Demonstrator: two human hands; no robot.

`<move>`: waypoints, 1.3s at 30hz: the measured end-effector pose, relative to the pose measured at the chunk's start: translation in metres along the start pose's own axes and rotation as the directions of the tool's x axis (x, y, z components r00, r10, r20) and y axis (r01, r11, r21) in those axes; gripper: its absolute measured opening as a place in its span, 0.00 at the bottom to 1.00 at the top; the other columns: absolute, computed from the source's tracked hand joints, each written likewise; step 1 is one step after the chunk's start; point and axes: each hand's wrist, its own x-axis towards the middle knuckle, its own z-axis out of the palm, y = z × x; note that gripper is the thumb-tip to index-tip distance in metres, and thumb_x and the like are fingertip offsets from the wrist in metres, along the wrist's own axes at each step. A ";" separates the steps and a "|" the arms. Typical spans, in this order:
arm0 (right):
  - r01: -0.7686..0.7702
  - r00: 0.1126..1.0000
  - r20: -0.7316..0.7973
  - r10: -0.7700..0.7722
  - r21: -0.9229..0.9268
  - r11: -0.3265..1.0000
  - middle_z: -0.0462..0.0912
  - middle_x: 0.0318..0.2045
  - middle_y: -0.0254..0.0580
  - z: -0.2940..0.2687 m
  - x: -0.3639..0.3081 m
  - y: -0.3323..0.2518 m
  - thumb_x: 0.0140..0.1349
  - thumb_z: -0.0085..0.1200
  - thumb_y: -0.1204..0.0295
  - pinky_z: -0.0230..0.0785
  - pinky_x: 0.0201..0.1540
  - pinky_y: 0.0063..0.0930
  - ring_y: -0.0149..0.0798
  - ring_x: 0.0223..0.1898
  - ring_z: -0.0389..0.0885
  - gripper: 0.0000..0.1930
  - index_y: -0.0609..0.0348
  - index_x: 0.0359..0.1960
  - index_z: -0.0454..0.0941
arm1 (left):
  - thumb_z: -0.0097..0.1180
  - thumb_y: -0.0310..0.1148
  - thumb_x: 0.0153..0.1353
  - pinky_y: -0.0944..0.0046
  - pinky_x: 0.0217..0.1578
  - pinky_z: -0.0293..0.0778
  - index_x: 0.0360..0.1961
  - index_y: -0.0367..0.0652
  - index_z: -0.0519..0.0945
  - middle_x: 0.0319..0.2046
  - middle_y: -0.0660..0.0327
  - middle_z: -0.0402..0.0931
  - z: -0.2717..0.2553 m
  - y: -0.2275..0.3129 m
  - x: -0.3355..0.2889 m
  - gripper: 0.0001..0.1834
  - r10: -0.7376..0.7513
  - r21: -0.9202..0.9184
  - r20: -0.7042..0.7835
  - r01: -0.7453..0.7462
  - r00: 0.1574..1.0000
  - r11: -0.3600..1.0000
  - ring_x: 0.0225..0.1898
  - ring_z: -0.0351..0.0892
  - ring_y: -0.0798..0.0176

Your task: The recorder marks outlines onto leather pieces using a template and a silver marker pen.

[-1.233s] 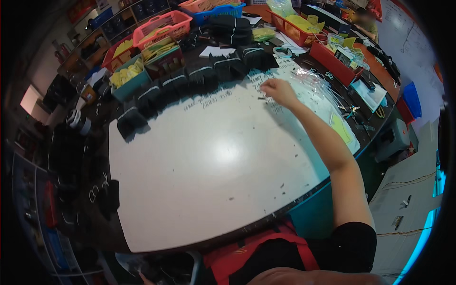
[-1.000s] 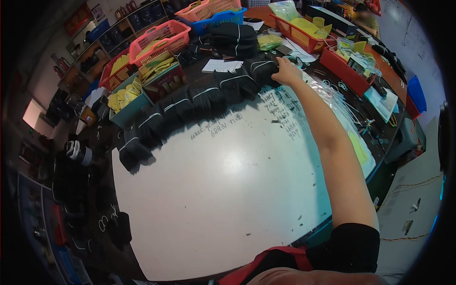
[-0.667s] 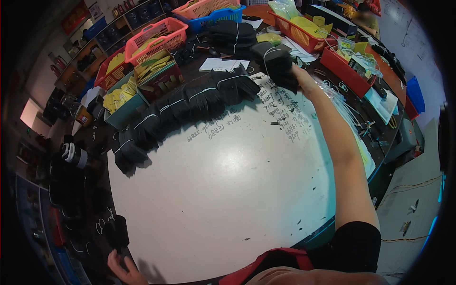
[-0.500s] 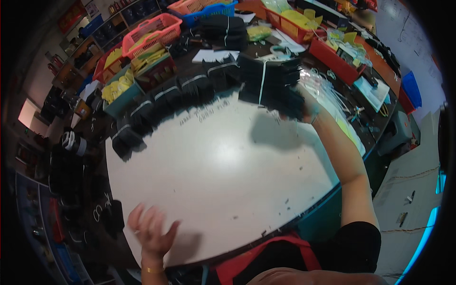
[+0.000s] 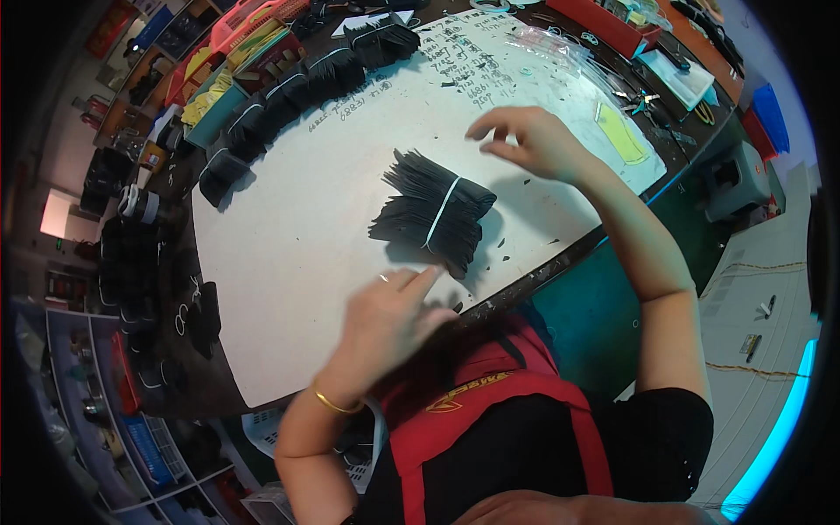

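A bundle of black cut pieces (image 5: pixel 418 210), seemingly cloth, lies on the white board with a white tie around its middle. My left hand (image 5: pixel 385 319) is at the bundle's near edge, its fingers stretched out; whether the fingertips touch the pieces I cannot tell. Slightly blurred, it wears a ring, with a gold bangle (image 5: pixel 337 401) on the wrist. Beyond the bundle, to its right, my right hand (image 5: pixel 535 144) hovers above the board, thumb and fingers apart and nothing between them.
Several tied black bundles (image 5: pixel 284 101) line the board's far left edge. A red box (image 5: pixel 604 26) stands at the far right, near a white tray (image 5: pixel 678 79). Scissors (image 5: pixel 182 319) lie at the left. Dark scraps dot the white board (image 5: pixel 271 297), which bears handwriting.
The tied bundle, earlier raised in my right hand at the far side, now rests near me on the board. My right hand has let go; my left has moved right, toward it.
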 end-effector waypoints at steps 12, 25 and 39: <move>-0.053 0.996 0.058 0.063 -0.164 0.985 0.89 0.45 0.50 0.043 0.037 -0.058 0.60 0.62 0.40 0.79 0.50 0.45 0.53 0.47 0.88 0.35 0.61 0.53 0.84 | 0.85 0.32 0.36 0.56 0.64 0.75 0.66 0.39 0.65 0.62 0.47 0.70 0.026 -0.072 0.046 0.55 -0.145 -0.210 -0.225 0.097 0.964 0.973 0.62 0.75 0.50; 0.025 0.692 0.607 0.391 -0.561 0.827 0.88 0.50 0.54 0.052 0.086 -0.089 0.50 0.64 0.39 0.78 0.53 0.44 0.54 0.52 0.87 0.42 0.59 0.59 0.81 | 0.86 0.37 0.38 0.56 0.56 0.76 0.57 0.35 0.73 0.49 0.53 0.75 0.034 -0.066 0.066 0.46 -0.083 -0.244 0.007 0.082 0.997 0.966 0.53 0.78 0.53; -0.051 0.876 0.417 0.242 -0.420 0.906 0.87 0.53 0.54 0.076 0.123 -0.084 0.49 0.64 0.51 0.79 0.54 0.43 0.53 0.55 0.86 0.35 0.55 0.58 0.82 | 0.77 0.34 0.45 0.47 0.52 0.71 0.59 0.35 0.67 0.50 0.45 0.73 0.009 -0.082 0.083 0.42 -0.125 -0.018 -0.027 0.125 0.992 0.992 0.49 0.75 0.42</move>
